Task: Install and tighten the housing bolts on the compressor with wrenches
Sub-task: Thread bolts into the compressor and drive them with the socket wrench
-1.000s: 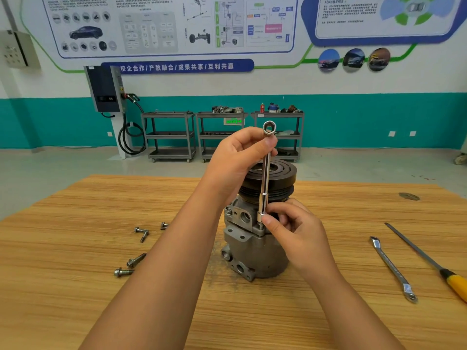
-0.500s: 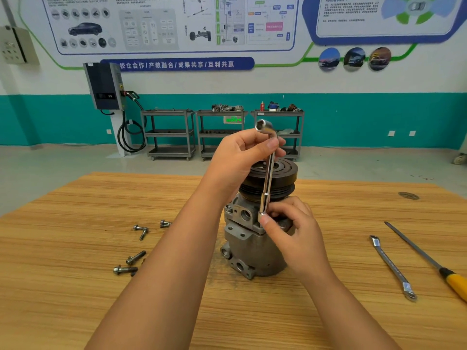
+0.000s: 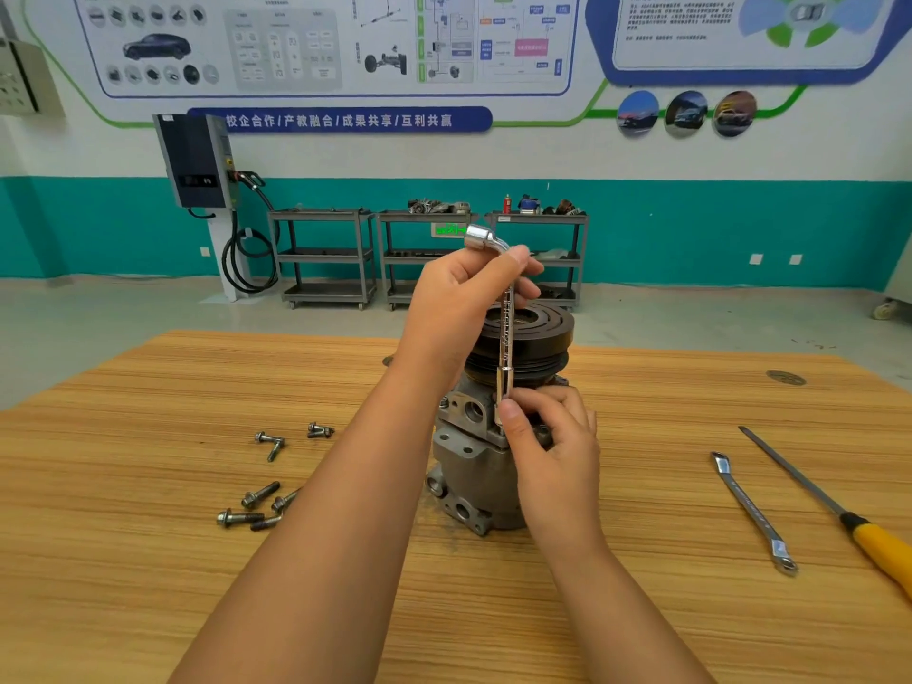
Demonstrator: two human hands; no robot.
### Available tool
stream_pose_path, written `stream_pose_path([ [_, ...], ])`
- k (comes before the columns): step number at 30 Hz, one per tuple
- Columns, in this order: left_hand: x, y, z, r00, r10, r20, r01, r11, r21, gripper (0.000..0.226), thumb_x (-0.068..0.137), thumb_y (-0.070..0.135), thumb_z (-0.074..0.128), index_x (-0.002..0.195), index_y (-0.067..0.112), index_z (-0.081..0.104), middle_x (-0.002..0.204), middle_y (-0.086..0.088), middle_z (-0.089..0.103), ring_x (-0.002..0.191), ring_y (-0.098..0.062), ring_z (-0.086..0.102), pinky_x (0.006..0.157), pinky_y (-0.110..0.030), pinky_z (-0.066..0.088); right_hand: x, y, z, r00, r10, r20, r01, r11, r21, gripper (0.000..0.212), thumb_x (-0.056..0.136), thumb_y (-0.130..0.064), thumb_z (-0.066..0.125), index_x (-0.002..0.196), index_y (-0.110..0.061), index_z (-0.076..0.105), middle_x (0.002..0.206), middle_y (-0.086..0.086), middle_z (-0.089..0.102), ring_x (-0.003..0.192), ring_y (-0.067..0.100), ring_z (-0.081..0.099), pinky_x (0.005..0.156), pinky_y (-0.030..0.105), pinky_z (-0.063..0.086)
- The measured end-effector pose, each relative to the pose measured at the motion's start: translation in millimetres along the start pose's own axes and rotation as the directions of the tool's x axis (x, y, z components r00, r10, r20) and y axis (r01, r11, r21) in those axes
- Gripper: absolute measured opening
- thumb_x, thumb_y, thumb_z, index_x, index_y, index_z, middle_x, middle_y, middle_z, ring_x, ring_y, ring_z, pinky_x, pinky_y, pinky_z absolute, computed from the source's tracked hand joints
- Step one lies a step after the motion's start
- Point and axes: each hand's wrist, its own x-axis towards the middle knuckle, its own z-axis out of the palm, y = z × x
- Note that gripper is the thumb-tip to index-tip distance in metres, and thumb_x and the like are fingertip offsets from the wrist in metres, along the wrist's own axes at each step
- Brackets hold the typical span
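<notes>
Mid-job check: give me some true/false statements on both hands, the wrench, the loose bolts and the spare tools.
1. The left hand grips the socket wrench near its bent top. True.
2. The right hand lies flat on the table. False: it pinches the wrench's lower end at the compressor.
3. Loose bolts lie left of the compressor. True.
4. The yellow-handled tool is in a hand. False: it lies on the table at right, beside a flat wrench.

Left hand (image 3: 459,308) curled round wrench (image 3: 506,338) top, right hand (image 3: 552,436) pinching its base.
</notes>
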Motion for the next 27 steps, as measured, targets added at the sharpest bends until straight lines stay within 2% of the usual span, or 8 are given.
stream_pose_path([
  [3, 0, 0, 3, 1.000, 0.021, -0.016, -0.020, 0.996, 0.084, 0.020, 0.095, 0.024, 0.059, 0.079, 0.023, 0.072, 0.068, 0.008, 0.070, 0.078, -0.003, 0.065, 0.082, -0.023, 0.047, -2, 0, 2, 0.999, 0.009, -0.031, -0.008, 1.000, 0.014, 0.020, 0.086, -0.028, 0.063, 0.083, -0.046, 0.055, 0.094, -0.013, 0.055, 0.101, 0.006, 0.045, 0.099, 0.049, 0.035],
  [7, 1, 3, 4, 0.998, 0.043, -0.049, -0.036, 0.992, 0.121, 0.020, 0.091, 0.029, 0.063, 0.074, 0.024, 0.072, 0.065, 0.013, 0.068, 0.071, 0.001, 0.063, 0.068, -0.010, 0.048, -3, 1, 1, 0.999, -0.014, -0.043, 0.014, 1.000, 0.011, 0.018, 0.082, -0.030, 0.065, 0.082, -0.044, 0.054, 0.091, -0.014, 0.055, 0.099, 0.003, 0.047, 0.096, 0.050, 0.037],
  [10, -3, -1, 4, 0.988, 0.115, -0.099, -0.088, 0.966, 0.245, 0.026, 0.088, 0.035, 0.065, 0.069, 0.019, 0.073, 0.063, 0.000, 0.067, 0.063, -0.015, 0.061, 0.067, -0.024, 0.050, -3, 1, 3, 0.998, -0.032, -0.057, 0.032, 0.999, -0.006, 0.022, 0.082, -0.027, 0.068, 0.082, -0.043, 0.053, 0.089, -0.015, 0.054, 0.095, 0.000, 0.047, 0.095, 0.051, 0.038],
  [13, -14, -12, -1, 0.985, 0.144, -0.098, -0.115, 0.959, 0.258, 0.036, 0.085, 0.038, 0.065, 0.073, 0.005, 0.072, 0.073, -0.020, 0.066, 0.070, -0.032, 0.061, 0.069, -0.037, 0.050, -3, 2, 4, 0.997, -0.043, -0.067, 0.042, 0.999, -0.015, 0.021, 0.081, -0.029, 0.068, 0.082, -0.043, 0.053, 0.089, -0.017, 0.053, 0.093, -0.002, 0.046, 0.093, 0.051, 0.038],
  [16, -22, -17, -6, 0.995, 0.068, -0.080, -0.053, 0.984, 0.172, 0.030, 0.079, 0.039, 0.066, 0.075, 0.010, 0.073, 0.075, -0.007, 0.070, 0.072, -0.013, 0.064, 0.069, -0.026, 0.052, -3, 3, 4, 0.996, -0.055, -0.067, 0.054, 0.998, -0.016, 0.023, 0.081, -0.028, 0.070, 0.082, -0.043, 0.052, 0.089, -0.017, 0.053, 0.093, -0.003, 0.046, 0.093, 0.051, 0.038],
  [19, -24, -24, -6, 0.997, 0.045, -0.056, -0.035, 0.987, 0.157, 0.008, 0.082, 0.027, 0.071, 0.075, 0.021, 0.071, 0.072, 0.011, 0.069, 0.074, 0.000, 0.064, 0.067, -0.015, 0.051, -3, 4, 3, 0.996, -0.068, -0.063, 0.066, 0.997, -0.032, 0.023, 0.080, -0.028, 0.071, 0.081, -0.041, 0.052, 0.089, -0.014, 0.054, 0.093, -0.001, 0.046, 0.092, 0.050, 0.038],
  [24, -25, -28, -7, 0.996, 0.051, -0.079, -0.044, 0.995, 0.087, 0.018, 0.074, 0.039, 0.068, 0.072, 0.022, 0.072, 0.074, 0.008, 0.071, 0.077, -0.004, 0.065, 0.071, -0.018, 0.052, -3, 5, 2, 0.995, -0.082, -0.053, 0.080, 0.996, -0.047, 0.023, 0.080, -0.030, 0.072, 0.081, -0.044, 0.053, 0.089, -0.015, 0.054, 0.094, 0.001, 0.048, 0.092, 0.048, 0.038],
  [27, -23, -27, -8, 0.997, 0.042, -0.063, -0.038, 0.997, 0.062, 0.015, 0.081, 0.030, 0.068, 0.073, 0.018, 0.072, 0.072, 0.008, 0.071, 0.073, -0.001, 0.065, 0.067, -0.014, 0.050, -3, 6, 0, 0.997, -0.073, -0.029, 0.074, 0.997, 0.017, 0.009, 0.086, -0.036, 0.060, 0.083, -0.045, 0.056, 0.090, -0.019, 0.055, 0.096, 0.004, 0.050, 0.094, 0.053, 0.038],
])
